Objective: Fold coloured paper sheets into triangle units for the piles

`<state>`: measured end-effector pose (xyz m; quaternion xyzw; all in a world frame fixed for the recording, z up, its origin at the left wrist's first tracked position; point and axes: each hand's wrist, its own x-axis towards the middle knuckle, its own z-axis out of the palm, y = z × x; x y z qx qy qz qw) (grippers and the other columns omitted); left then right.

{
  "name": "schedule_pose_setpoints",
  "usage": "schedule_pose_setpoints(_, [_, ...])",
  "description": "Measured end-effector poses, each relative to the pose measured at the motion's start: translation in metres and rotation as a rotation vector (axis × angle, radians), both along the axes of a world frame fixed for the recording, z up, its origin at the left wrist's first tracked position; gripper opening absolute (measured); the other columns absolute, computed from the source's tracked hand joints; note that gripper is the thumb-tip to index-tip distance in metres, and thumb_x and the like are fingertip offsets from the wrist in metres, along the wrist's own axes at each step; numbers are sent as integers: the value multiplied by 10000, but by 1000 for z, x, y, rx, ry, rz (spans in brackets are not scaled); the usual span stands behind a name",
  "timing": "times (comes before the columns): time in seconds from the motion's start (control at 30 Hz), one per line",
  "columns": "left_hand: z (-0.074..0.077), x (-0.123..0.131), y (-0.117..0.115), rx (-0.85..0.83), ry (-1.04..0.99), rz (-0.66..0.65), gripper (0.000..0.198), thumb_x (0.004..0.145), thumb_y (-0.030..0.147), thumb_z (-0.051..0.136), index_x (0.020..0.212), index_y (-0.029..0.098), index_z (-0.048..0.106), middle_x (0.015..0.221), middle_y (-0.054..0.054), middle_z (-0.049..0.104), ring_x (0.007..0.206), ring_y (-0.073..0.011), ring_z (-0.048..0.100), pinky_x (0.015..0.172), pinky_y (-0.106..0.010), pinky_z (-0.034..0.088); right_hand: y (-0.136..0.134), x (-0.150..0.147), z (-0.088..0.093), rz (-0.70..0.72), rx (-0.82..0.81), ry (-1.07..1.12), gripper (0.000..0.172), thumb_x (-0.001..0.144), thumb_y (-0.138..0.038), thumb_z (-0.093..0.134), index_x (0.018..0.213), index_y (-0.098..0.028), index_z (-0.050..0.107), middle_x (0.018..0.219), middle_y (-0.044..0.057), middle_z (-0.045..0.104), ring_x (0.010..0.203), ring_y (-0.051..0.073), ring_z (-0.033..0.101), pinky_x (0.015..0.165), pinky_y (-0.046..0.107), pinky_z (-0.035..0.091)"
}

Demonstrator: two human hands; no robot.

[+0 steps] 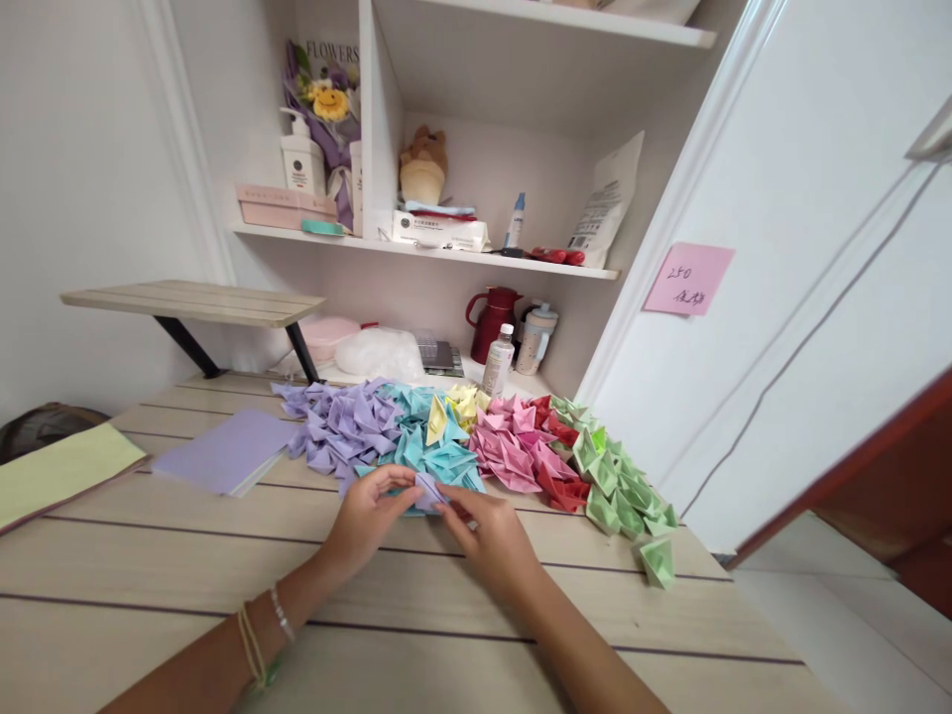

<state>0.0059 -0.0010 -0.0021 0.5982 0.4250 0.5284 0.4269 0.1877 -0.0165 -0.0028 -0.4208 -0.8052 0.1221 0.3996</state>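
Observation:
A small folded piece of purple paper (429,490) is pinched between my two hands, just above the table. My left hand (374,514) grips its left side with thumb and fingers, and my right hand (487,535) grips its right side. Right behind it lie heaped folded paper boats: purple ones (346,426), blue ones (438,462), pink ones (513,451) and green ones (625,491). A few yellow boats (437,421) and red boats (561,490) sit among them. The fingertips partly cover the held paper.
On the left lie a stack of purple paper sheets (223,451) and yellow sheets (63,474). A small raised shelf (193,302) stands behind them. At the back are a clear bottle (498,362), a red jug (495,322) and a tumbler (536,339). One green boat (655,563) lies near the right edge.

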Motion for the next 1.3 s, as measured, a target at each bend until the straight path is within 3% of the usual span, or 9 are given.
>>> schedule_pose_setpoints(0.13, [-1, -1, 1, 53, 30, 21, 224, 688, 278, 652, 880, 167, 617, 829, -36, 626, 805, -173, 591, 668, -253, 487, -4, -4, 0, 4, -41, 3, 216, 837, -258, 490, 993, -218, 634, 748, 41, 698, 649, 165, 634, 606, 240, 467])
schedule_pose_setpoints(0.3, [0, 1, 1, -68, -17, -115, 201, 712, 307, 626, 824, 143, 593, 635, 0, 595, 537, -116, 550, 484, -212, 449, -8, -10, 5, 78, -205, 213, 191, 825, -299, 508, 923, -190, 631, 682, 26, 675, 587, 142, 607, 538, 211, 447])
schedule_pose_setpoints(0.47, [2, 2, 0, -39, -68, -89, 168, 680, 292, 651, 748, 150, 594, 654, 4, 607, 515, -113, 560, 514, -229, 459, -3, -12, 6, 185, -489, 546, 264, 790, -400, 549, 798, -149, 630, 686, 39, 658, 613, 155, 613, 566, 238, 470])
schedule_pose_setpoints(0.6, [1, 2, -1, -9, -68, -121, 141, 701, 267, 636, 775, 152, 603, 711, -8, 603, 559, -117, 563, 536, -234, 468, 0, -13, 5, 268, -628, 685, 306, 775, -427, 554, 875, -142, 605, 697, 37, 653, 584, 158, 626, 579, 267, 492])
schedule_pose_setpoints(0.73, [0, 4, -4, 13, -78, -120, 170, 698, 234, 647, 839, 163, 583, 787, -20, 586, 654, -134, 571, 563, -237, 487, -2, -13, 5, 198, -503, 567, 260, 807, -355, 504, 965, -158, 564, 598, 1, 610, 535, 148, 613, 529, 241, 476])
schedule_pose_setpoints(0.87, [3, 7, -9, 23, -86, -87, 179, 689, 237, 663, 820, 166, 564, 782, -10, 573, 677, -127, 572, 602, -230, 487, -3, -11, 3, 46, -324, 453, 124, 787, -254, 490, 880, -179, 524, 492, -56, 505, 443, 110, 531, 434, 182, 394])
schedule_pose_setpoints(1.0, [7, 10, -14, -168, -86, -204, 200, 735, 335, 613, 805, 155, 562, 646, 1, 592, 604, -133, 591, 587, -250, 493, -3, -7, 1, -99, -105, 338, 59, 773, -181, 457, 790, -190, 513, 480, -66, 455, 412, 89, 446, 417, 178, 337])
schedule_pose_setpoints(1.13, [5, 13, -15, -320, -149, -274, 259, 675, 370, 666, 774, 140, 595, 703, -26, 641, 658, -160, 628, 635, -280, 513, -6, -6, 2, -43, -18, 242, 113, 770, -143, 445, 817, -195, 534, 637, -15, 598, 526, 107, 554, 522, 189, 427])
schedule_pose_setpoints(1.3, [4, 9, -8, -226, -166, -178, 241, 653, 312, 697, 793, 135, 611, 750, -51, 675, 637, -147, 626, 621, -263, 505, -10, -6, 9, 55, -61, 180, 167, 769, -133, 466, 877, -205, 571, 738, 6, 657, 640, 135, 611, 547, 201, 469])
